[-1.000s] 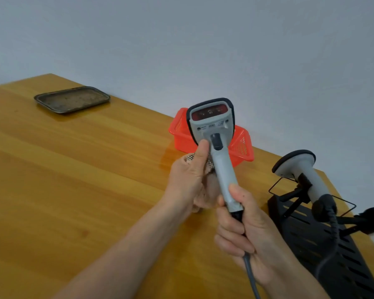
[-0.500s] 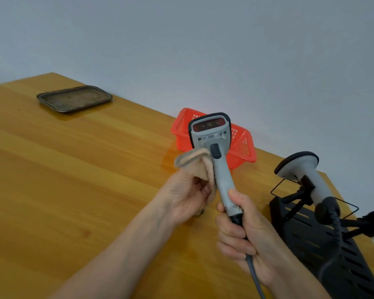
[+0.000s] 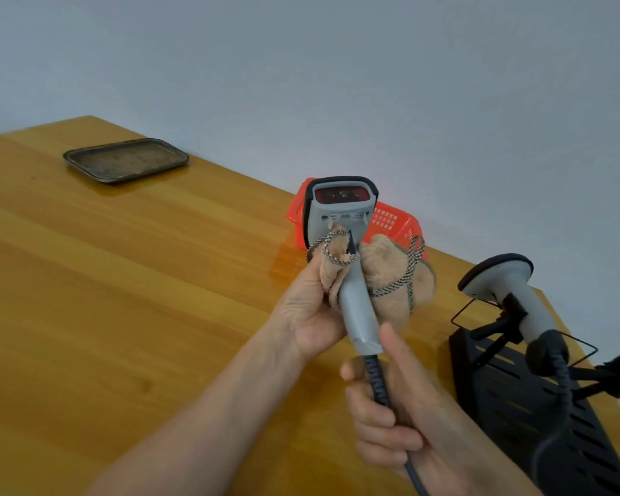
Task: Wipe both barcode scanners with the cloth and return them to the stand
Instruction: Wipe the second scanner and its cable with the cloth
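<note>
A grey barcode scanner [image 3: 340, 213] with a black-rimmed red window stands upright in the air over the wooden table. My right hand [image 3: 391, 417] grips the bottom of its handle and the black cable. My left hand [image 3: 308, 316] holds a tan cloth [image 3: 387, 277] with checked edging, wrapped around the scanner's neck and upper handle. A second grey scanner [image 3: 505, 284] rests head-up in the black stand [image 3: 537, 413] at the right.
A red plastic basket [image 3: 391, 223] sits behind the held scanner near the wall. A dark metal tray [image 3: 126, 159] lies at the far left of the table [image 3: 122, 298]. The table's right edge runs just past the stand.
The cloth has spread from my left hand around the scanner's neck and behind the handle. My right hand has slid lower, onto the handle's end and cable.
</note>
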